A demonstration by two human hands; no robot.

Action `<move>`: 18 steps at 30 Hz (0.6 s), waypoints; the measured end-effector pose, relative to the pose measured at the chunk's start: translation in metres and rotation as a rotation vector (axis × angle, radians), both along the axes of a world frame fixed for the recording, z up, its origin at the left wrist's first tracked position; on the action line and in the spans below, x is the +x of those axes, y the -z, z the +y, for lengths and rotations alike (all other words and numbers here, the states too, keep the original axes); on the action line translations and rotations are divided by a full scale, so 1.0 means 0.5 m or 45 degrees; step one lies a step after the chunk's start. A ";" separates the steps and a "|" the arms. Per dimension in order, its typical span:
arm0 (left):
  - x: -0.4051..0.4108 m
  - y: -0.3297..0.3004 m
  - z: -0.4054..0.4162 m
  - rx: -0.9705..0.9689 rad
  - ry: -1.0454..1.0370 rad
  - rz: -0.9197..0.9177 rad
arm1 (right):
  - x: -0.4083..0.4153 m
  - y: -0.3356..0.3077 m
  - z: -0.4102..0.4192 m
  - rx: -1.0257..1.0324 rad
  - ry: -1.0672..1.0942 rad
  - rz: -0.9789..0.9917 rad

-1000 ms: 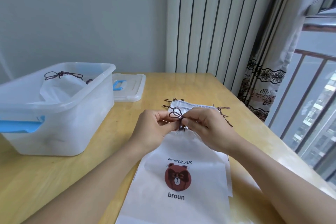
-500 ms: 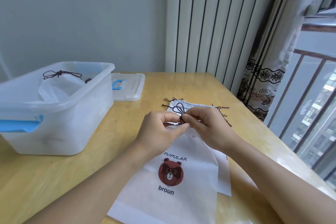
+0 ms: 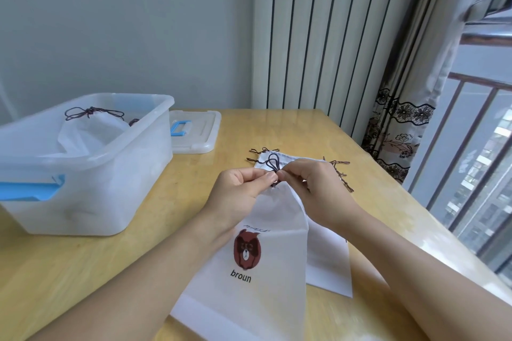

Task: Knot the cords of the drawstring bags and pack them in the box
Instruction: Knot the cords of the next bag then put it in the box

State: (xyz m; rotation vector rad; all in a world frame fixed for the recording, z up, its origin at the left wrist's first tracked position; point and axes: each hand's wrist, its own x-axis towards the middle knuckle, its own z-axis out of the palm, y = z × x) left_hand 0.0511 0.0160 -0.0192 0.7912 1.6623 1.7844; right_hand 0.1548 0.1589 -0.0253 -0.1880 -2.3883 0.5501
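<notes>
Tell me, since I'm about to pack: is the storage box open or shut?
Open. The box has no lid on; its lid lies on the table behind it, and a knotted bag shows inside.

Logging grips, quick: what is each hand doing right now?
Left hand: pinching the dark drawstring cord of the white bear-print bag.
Right hand: pinching the same cord.

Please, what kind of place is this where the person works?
Probably a room in a high-rise flat: a wooden table stands beside a curtained window, and through the balcony railing other tall buildings show.
</notes>
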 end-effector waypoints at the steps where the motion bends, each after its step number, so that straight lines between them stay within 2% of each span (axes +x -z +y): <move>1: 0.000 0.000 0.002 0.012 0.050 -0.107 | -0.002 0.001 0.001 0.018 -0.005 0.012; 3: -0.002 -0.001 0.003 0.030 0.136 -0.217 | -0.003 0.002 -0.001 0.048 -0.015 0.014; 6: -0.005 0.003 0.000 0.020 0.217 -0.094 | -0.003 0.002 0.001 0.052 -0.018 0.011; 10: -0.009 0.007 -0.002 0.048 0.117 0.053 | 0.000 -0.003 0.005 0.055 -0.023 0.036; 18: -0.005 0.008 0.003 0.095 -0.072 -0.014 | -0.003 0.003 0.005 0.150 0.001 -0.002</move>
